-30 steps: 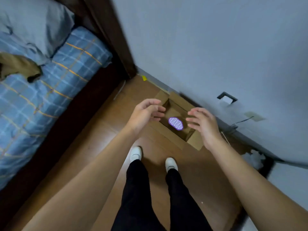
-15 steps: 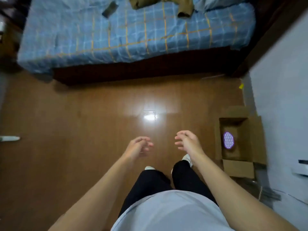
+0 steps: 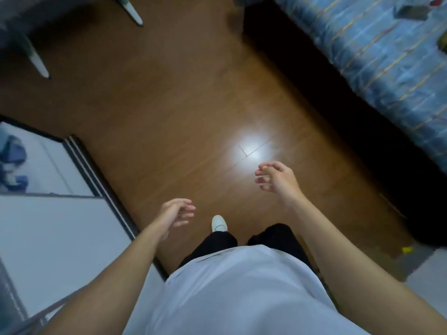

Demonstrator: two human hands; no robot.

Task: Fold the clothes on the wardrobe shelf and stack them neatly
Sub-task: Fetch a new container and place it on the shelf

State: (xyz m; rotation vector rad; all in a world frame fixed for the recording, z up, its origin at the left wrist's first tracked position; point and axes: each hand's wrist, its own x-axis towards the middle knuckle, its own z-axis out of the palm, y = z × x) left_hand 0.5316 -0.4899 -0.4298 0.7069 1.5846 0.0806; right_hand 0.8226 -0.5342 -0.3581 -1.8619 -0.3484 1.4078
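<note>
My left hand point(image 3: 175, 213) hangs over the brown wooden floor point(image 3: 169, 105) with loosely curled, spread fingers and holds nothing. My right hand point(image 3: 275, 177) is farther forward and to the right, also empty with fingers apart. At the left edge lies a white surface point(image 3: 48, 233) with a dark frame point(image 3: 96, 170); blue cloth point(image 3: 12, 163) lies on it at the far left, blurred. No wardrobe shelf is clearly visible. I stand in black trousers and a white shoe point(image 3: 219, 223), looking down.
A bed with a blue checked cover point(image 3: 377, 56) and dark base point(image 3: 326, 105) runs along the right. Two pale slanted legs point(image 3: 36, 61) stand at the top left. A small yellow thing point(image 3: 407, 249) lies on the floor at the right.
The view has swung left: the cardboard box and wall are gone, the bed has shifted to the right, and the white framed surface has come in at the left. Both hands stay empty.
</note>
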